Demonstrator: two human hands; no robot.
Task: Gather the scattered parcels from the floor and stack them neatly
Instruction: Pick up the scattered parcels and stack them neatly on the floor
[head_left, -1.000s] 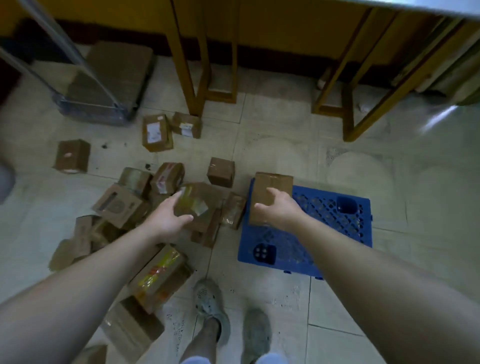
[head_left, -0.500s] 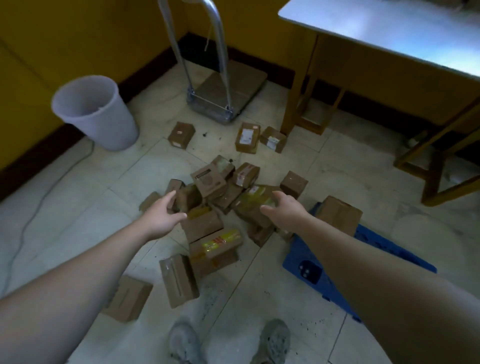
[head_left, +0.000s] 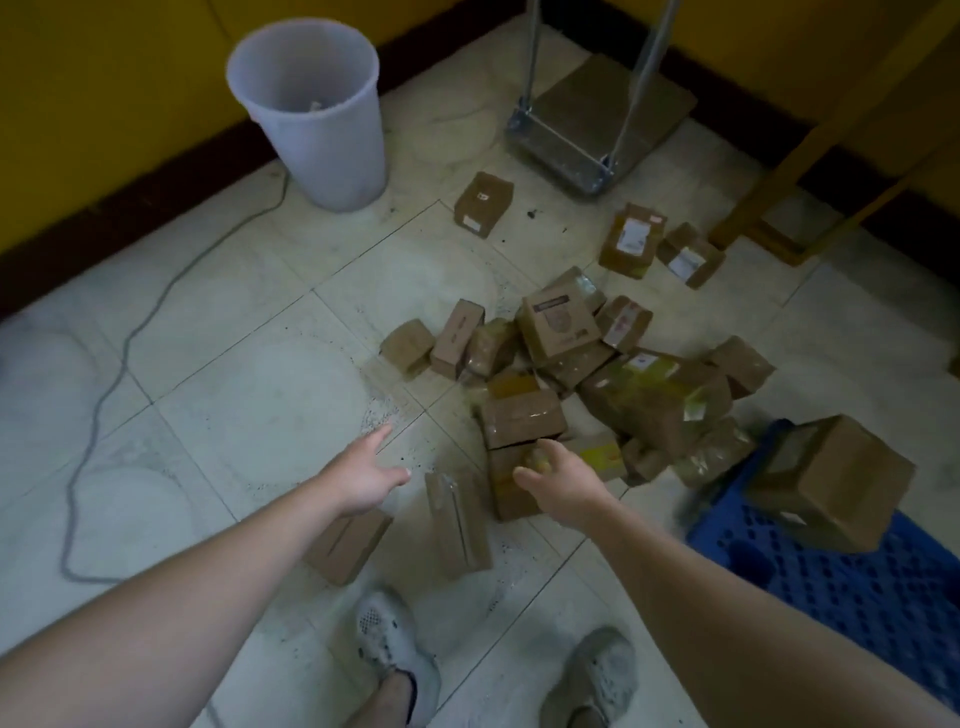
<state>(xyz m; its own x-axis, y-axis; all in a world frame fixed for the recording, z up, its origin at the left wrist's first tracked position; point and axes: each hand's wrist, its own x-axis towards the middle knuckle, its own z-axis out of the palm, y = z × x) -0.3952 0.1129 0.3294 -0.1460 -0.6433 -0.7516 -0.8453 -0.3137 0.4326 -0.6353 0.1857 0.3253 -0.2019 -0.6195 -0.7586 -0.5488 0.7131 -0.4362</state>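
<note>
Both hands reach over the parcels (head_left: 566, 374) at frame centre. The left hand (head_left: 366, 475) has its fingers apart, empty; the right hand (head_left: 558, 475) has fingers curled loosely, holding nothing.

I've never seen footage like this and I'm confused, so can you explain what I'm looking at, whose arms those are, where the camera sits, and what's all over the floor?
The camera is worn on a person's head and looks down, so the two bare arms are the wearer's own. The left hand is open and empty above the floor. The right hand reaches at a cardboard parcel in the pile; whether it grips yet is unclear. Many brown parcels lie scattered on the tiled floor. One parcel sits on a blue crate at the right. A white bin and a platform trolley stand farther back.
</note>
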